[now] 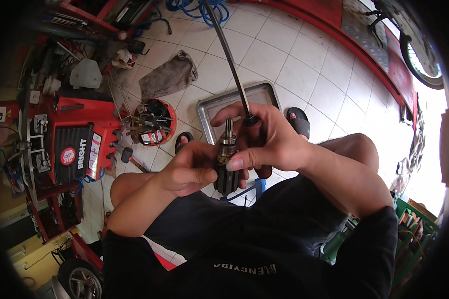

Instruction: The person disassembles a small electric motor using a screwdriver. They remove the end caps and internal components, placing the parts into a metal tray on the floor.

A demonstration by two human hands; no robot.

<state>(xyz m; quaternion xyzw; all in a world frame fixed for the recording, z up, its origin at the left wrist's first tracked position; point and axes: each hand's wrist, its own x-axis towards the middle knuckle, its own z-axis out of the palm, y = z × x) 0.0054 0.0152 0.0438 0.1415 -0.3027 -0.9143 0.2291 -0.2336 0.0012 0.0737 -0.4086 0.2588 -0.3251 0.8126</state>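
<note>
My left hand (187, 172) and my right hand (264, 142) both grip a dark cylindrical motor armature (226, 158), held upright over my lap with its splined metal shaft pointing up. My right hand also clamps a long screwdriver (234, 70) by its dark red handle, the thin shaft slanting up and away to the top of the view. My right thumb presses on the armature's body and the left fingers wrap its lower part. The lower end of the armature is partly hidden by my fingers.
A shallow metal tray (209, 107) lies on the white tiled floor ahead of my knees. A red round bin of tools (154, 122) and a red machine (80, 144) stand to the left, a grey rag (169, 74) beyond. A wheel (424, 60) sits far right.
</note>
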